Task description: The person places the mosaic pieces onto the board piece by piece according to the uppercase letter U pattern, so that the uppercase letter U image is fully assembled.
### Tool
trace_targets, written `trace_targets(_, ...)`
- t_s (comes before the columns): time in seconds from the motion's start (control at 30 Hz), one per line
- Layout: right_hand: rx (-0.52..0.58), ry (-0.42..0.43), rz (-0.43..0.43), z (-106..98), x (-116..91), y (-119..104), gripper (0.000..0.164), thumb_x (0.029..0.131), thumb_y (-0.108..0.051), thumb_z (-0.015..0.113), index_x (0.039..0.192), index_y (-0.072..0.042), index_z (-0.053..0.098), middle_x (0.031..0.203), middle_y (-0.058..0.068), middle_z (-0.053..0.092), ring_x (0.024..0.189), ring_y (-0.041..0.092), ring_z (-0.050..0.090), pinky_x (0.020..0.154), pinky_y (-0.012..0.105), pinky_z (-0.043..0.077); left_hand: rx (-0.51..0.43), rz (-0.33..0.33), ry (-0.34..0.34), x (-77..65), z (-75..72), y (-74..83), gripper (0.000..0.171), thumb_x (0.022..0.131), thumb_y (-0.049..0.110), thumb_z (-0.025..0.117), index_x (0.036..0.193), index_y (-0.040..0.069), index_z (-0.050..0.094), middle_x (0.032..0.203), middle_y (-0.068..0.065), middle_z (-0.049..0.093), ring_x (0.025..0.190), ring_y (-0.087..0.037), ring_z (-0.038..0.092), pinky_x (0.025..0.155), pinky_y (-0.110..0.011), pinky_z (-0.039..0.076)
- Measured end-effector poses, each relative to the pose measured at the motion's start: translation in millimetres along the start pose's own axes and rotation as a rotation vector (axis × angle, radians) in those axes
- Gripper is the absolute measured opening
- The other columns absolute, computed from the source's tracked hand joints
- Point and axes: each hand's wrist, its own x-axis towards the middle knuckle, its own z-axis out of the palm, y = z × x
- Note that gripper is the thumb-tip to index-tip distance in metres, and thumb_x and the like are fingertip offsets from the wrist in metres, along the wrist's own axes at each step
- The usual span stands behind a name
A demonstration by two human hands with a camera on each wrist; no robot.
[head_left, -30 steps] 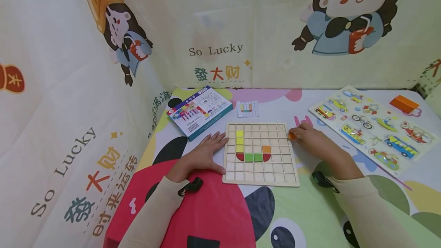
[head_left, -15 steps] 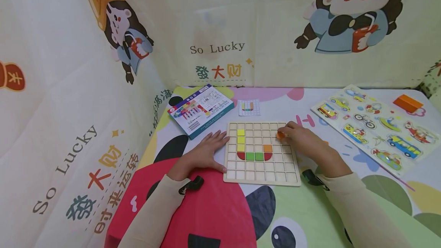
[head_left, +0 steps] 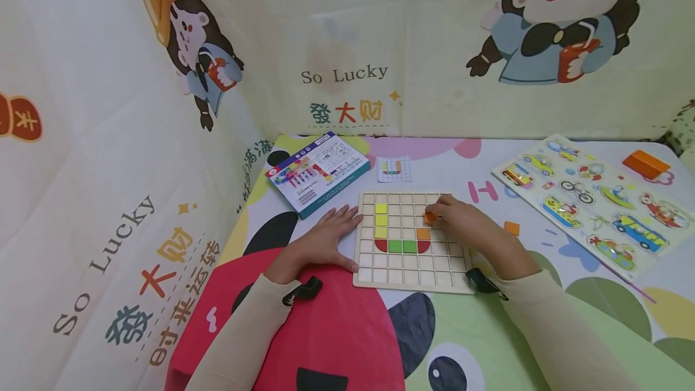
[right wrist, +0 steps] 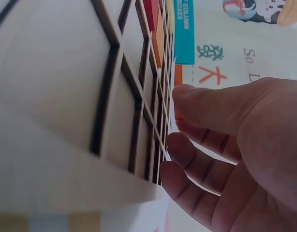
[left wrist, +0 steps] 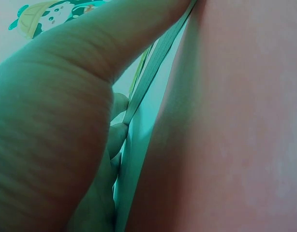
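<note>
A square wooden grid board (head_left: 402, 262) lies on the table before me. Three yellow tiles (head_left: 381, 220) form a column on its left side. Below them a row holds red rounded corner pieces (head_left: 423, 247) at both ends and green tiles (head_left: 409, 247) between. One orange tile (head_left: 423, 234) sits above the right red piece. My right hand (head_left: 475, 231) pinches another orange tile (right wrist: 178, 75) between thumb and index finger, over the board's upper right cells. With fingers spread, my left hand (head_left: 320, 243) rests against the board's left edge, thumb and fingertips at the rim.
A loose orange tile (head_left: 511, 228) lies right of the board. Behind the board are a small pattern card (head_left: 394, 169) and a flat box (head_left: 320, 174). A vehicle picture board (head_left: 586, 198) is at the right, with an orange block (head_left: 646, 165) near its far corner.
My right hand has moved left from beside the board's right edge to over its grid, carrying the orange tile. The loose orange tile has come into view. My left hand stays put.
</note>
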Motion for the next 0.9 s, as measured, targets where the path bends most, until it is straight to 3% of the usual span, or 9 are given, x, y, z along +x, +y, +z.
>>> trace_targets(0.33,0.0,-0.032,-0.02,4,8,-7,0.033,0.091,-0.013,0.069,0.124,-0.01,0.066,0.111,0.005,0.055,0.089,0.021,0.056,0.08,0.035,0.053,0.017,0.012,-0.008,0.4,-3.1,1.2,0.118,0.064,0.071,0.074,0.157,0.019,0.021,0.163,0.002,0.011,0.148,-0.018,-0.002,0.117,-0.04,-0.001)
trace_targets(0.9,-0.01,-0.05,-0.016,8,12,-9,0.032,0.093,-0.013,0.068,0.125,-0.012,0.066,0.114,0.007,0.056,0.093,0.023,0.056,0.085,0.04,0.052,0.023,0.011,0.002,1.0,1.2,-2.2,0.119,0.063,0.074,0.072,0.157,0.021,0.021,0.163,0.003,0.011,0.147,-0.016,-0.003,0.117,-0.041,-0.001)
